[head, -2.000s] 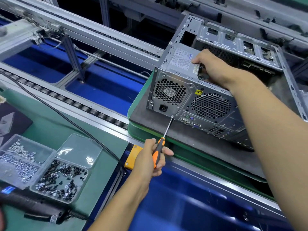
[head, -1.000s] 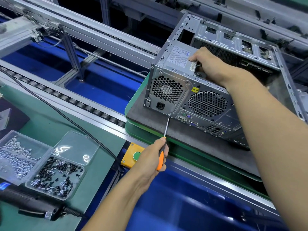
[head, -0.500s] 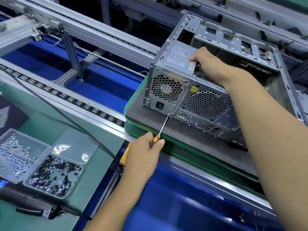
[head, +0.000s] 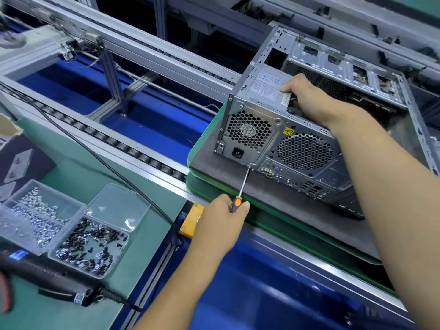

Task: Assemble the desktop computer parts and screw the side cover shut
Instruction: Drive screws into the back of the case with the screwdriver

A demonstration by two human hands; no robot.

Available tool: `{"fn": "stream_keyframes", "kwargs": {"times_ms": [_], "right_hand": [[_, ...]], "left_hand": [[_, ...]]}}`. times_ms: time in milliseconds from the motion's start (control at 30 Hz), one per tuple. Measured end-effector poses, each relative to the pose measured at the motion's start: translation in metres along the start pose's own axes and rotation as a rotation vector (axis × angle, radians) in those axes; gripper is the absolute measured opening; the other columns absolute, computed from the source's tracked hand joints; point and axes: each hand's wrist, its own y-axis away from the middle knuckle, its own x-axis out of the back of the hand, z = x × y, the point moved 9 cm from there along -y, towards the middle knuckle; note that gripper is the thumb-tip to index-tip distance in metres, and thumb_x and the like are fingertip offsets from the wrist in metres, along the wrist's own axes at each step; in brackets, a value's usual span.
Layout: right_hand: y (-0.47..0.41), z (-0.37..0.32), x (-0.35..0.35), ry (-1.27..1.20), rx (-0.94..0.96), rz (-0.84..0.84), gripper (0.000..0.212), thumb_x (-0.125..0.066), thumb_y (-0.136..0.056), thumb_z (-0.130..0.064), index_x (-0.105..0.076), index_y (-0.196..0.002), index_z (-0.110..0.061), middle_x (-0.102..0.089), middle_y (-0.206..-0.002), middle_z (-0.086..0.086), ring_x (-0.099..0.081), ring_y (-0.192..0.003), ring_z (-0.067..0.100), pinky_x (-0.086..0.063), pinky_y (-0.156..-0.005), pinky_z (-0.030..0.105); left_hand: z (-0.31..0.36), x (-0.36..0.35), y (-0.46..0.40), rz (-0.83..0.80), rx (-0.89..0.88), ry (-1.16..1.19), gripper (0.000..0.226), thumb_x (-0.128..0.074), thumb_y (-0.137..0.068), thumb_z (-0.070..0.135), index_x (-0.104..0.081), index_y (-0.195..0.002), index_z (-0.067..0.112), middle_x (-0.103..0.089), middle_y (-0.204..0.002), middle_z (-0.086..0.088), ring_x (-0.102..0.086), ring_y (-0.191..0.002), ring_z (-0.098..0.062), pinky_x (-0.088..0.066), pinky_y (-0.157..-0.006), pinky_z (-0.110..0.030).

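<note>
On the green bench [head: 78,179] stands a clear box [head: 63,228] with silver and black screws (in separate compartments), its lid [head: 117,206] open. Just beside it lies a black electric tool [head: 45,273] with a cable [head: 95,153]. A yellow button box [head: 190,220] sits near the roller track [head: 123,146]

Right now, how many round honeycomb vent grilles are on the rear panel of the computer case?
2. One is on the power supply at the left, above the power socket. The larger one is to its right, beside the yellow warning sticker. Other case sides are hidden.

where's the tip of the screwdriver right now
In the head view, centre: the screwdriver, gripped by the left hand, has its tip at the power supply's lower corner on the case's rear.
</note>
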Motion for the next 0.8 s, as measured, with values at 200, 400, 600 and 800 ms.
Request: {"fn": "stream_keyframes", "kwargs": {"times_ms": [200,400,600,800], "right_hand": [[0.000,0.001,-0.001,-0.004,0.004,-0.016,0.030,-0.049,-0.074,-0.056,-0.045,-0.092,-0.033,-0.050,-0.093,-0.002,-0.046,-0.076,0.014,-0.035,-0.063,0.033],[-0.003,0.003,0.001,-0.022,-0.004,-0.003,0.039,-0.054,-0.064,-0.060,-0.047,-0.091,-0.033,-0.053,-0.096,-0.001,-0.051,-0.089,0.019,-0.037,-0.072,0.036],[-0.004,0.004,0.001,-0.006,-0.007,-0.002,0.038,-0.053,-0.065,-0.061,-0.046,-0.090,-0.033,-0.052,-0.093,-0.001,-0.048,-0.084,0.019,-0.036,-0.072,0.037],[-0.004,0.003,0.001,-0.006,0.019,-0.016,0.031,-0.054,-0.074,-0.057,-0.043,-0.087,-0.031,-0.047,-0.088,-0.002,-0.043,-0.078,0.017,-0.036,-0.074,0.040]], "left_hand": [[-0.011,-0.015,-0.005,-0.272,0.257,0.563,0.039,-0.068,-0.094,0.033,-0.057,-0.061,0.016,-0.029,-0.068,-0.007,-0.022,-0.053,-0.014,-0.014,-0.059,-0.033],[-0.005,-0.028,0.002,-0.428,0.307,0.792,0.046,-0.045,-0.104,0.040,-0.048,-0.065,0.016,-0.034,-0.064,0.002,-0.026,-0.056,-0.012,-0.023,-0.051,-0.024],[0.018,-0.013,-0.001,-0.297,0.044,0.222,0.049,-0.039,-0.106,0.048,-0.043,-0.070,0.015,-0.042,-0.047,0.000,-0.035,-0.044,-0.011,-0.033,-0.054,-0.028],[0.032,-0.003,0.000,-0.033,-0.133,-0.447,0.042,-0.033,-0.107,0.050,-0.038,-0.080,0.019,-0.050,-0.086,-0.005,-0.050,-0.088,-0.025,-0.044,-0.074,-0.043]]}}
